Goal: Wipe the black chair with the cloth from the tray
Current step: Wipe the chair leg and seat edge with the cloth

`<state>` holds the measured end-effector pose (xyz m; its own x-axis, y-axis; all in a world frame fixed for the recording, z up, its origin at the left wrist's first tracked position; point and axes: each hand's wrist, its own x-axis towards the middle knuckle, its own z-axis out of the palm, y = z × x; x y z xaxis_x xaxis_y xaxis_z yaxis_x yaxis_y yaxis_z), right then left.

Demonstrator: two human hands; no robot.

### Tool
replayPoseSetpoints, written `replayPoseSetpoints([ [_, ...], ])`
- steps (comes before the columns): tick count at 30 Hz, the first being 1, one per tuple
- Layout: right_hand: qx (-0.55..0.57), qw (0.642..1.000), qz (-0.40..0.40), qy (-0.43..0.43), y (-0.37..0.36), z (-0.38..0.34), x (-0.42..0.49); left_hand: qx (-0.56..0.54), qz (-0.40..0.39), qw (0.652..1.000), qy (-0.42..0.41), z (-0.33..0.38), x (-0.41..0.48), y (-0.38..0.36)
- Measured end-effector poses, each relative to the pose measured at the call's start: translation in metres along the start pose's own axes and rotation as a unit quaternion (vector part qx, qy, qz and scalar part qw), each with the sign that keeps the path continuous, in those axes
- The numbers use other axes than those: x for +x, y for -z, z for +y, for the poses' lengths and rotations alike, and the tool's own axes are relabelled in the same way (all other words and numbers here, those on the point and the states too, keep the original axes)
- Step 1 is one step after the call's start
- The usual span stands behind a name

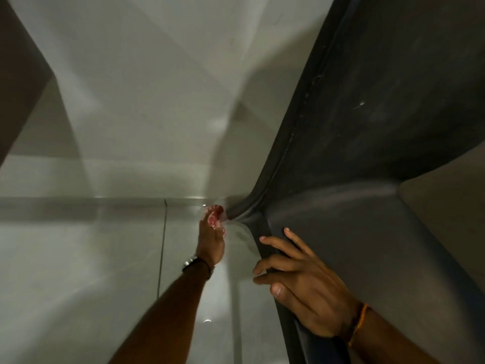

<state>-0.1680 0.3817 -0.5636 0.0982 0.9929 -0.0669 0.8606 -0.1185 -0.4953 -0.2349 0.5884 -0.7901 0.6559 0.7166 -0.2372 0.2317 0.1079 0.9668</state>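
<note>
Head view: wiping is in hand — the left hand (211, 244), fingers bunched round the pink cloth (214, 218), holds it at the low rim of the black chair (367, 127), the right hand (307, 290) gripping its edge — next, likely a stroke along that rim

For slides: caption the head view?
Left hand holds pink cloth at black chair corner; right hand grips its edge.
</note>
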Motion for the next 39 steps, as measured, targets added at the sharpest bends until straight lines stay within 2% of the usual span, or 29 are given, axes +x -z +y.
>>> replayPoseSetpoints([
  [4,-0.010,1.000,-0.012,-0.008,0.001,-0.002,0.002,-0.015,-0.071,0.995,0.063,0.007,0.005,0.012],
  [10,-0.014,1.000,-0.023,-0.016,0.004,-0.007,0.002,-0.065,-0.041,0.987,-0.140,0.067,-0.050,0.007],
  [12,-0.014,1.000,-0.019,-0.019,0.003,-0.007,0.001,-0.091,-0.037,0.983,-0.155,0.066,-0.057,0.001],
  [17,-0.015,1.000,-0.014,-0.008,-0.001,-0.001,-0.001,-0.122,0.015,0.990,-0.074,0.016,-0.031,-0.014],
  [20,-0.015,1.000,-0.009,-0.006,-0.003,0.003,-0.001,-0.063,0.020,0.996,0.068,-0.023,0.007,-0.015],
  [23,-0.011,1.000,-0.008,-0.004,-0.001,0.003,-0.002,-0.012,-0.004,0.983,0.181,-0.043,0.034,-0.006],
  [26,-0.007,1.000,-0.022,-0.012,0.001,-0.001,0.001,-0.080,0.019,0.968,0.236,-0.020,0.029,-0.009],
  [28,-0.006,0.999,-0.029,-0.016,0.004,-0.002,0.002,-0.178,0.028,0.952,0.246,0.004,0.000,-0.018],
  [30,-0.006,0.999,-0.032,-0.015,0.007,-0.004,0.003,-0.254,0.014,0.949,0.187,0.021,-0.036,-0.021],
  [32,-0.011,0.999,-0.043,-0.019,0.008,-0.006,0.002,-0.295,0.008,0.947,0.130,0.025,-0.061,-0.020],
  [34,-0.013,0.999,-0.047,-0.023,0.008,-0.006,0.002,-0.320,0.009,0.940,0.115,0.021,-0.065,-0.018],
  [37,-0.012,0.998,-0.046,-0.029,0.010,-0.007,0.003,-0.343,0.036,0.928,0.138,0.024,-0.041,-0.024],
  [39,-0.004,0.999,-0.046,-0.029,0.010,-0.007,0.004,-0.345,0.079,0.911,0.209,0.020,-0.010,-0.030],
])
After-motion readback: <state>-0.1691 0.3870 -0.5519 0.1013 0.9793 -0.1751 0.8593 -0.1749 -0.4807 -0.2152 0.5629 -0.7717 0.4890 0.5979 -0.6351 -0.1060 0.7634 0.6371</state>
